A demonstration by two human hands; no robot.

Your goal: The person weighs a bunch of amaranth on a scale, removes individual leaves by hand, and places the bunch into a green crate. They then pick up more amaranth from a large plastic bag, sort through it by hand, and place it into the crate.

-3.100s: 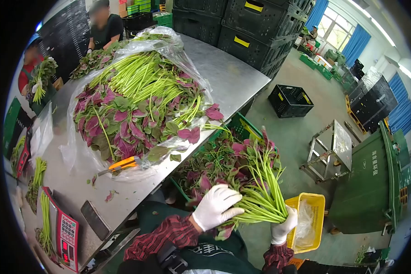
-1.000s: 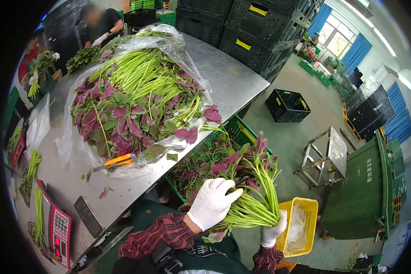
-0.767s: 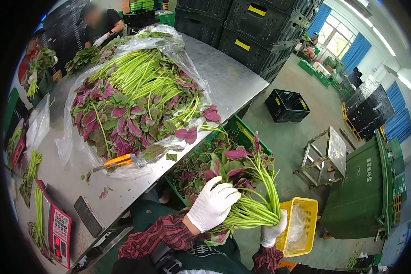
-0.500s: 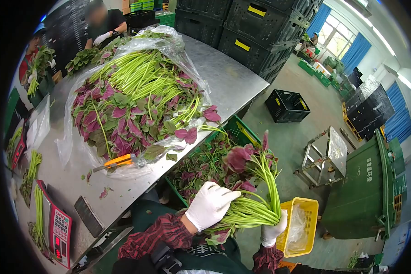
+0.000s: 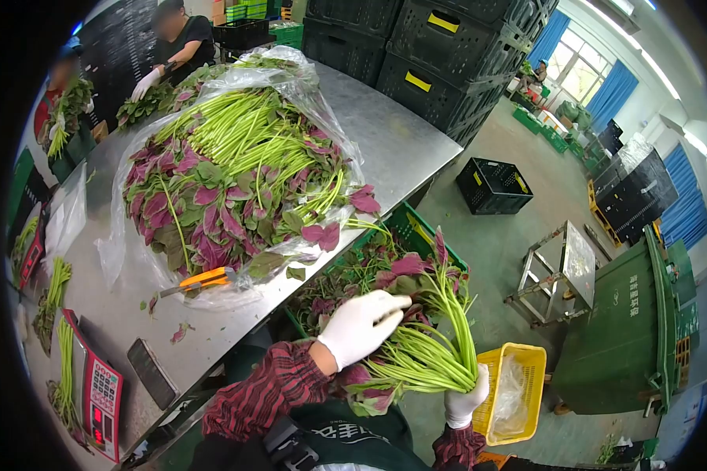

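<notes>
My right hand (image 5: pixel 467 399), in a white glove, is closed round the stem ends of a bunch of green-stemmed, purple-leaved vegetables (image 5: pixel 428 359). Above the bunch's left side, my left hand (image 5: pixel 363 328), also gloved, has its fingers stretched out and slightly apart, near the leaves; nothing shows in it. A large heap of the same vegetables (image 5: pixel 236 173) lies in an open clear plastic bag on the metal table (image 5: pixel 393 125). An orange-handled knife (image 5: pixel 204 279) rests at the bag's near edge. Below the table edge, loose greens fill a green crate (image 5: pixel 412 231).
A red scale (image 5: pixel 102 392) and a dark phone (image 5: pixel 152 372) are on the table's near left. Beside my right hand is a yellow basket (image 5: pixel 532 392). Black crates (image 5: pixel 440 71) are stacked behind the table. Two people (image 5: pixel 182 47) stand at its far left side. A green bin (image 5: pixel 620 330) is at right.
My left hand has moved slightly up, and its fingers have spread. My right hand and the bunch have shifted a little left and down. A person across the table has lowered a gloved hand to the greens.
</notes>
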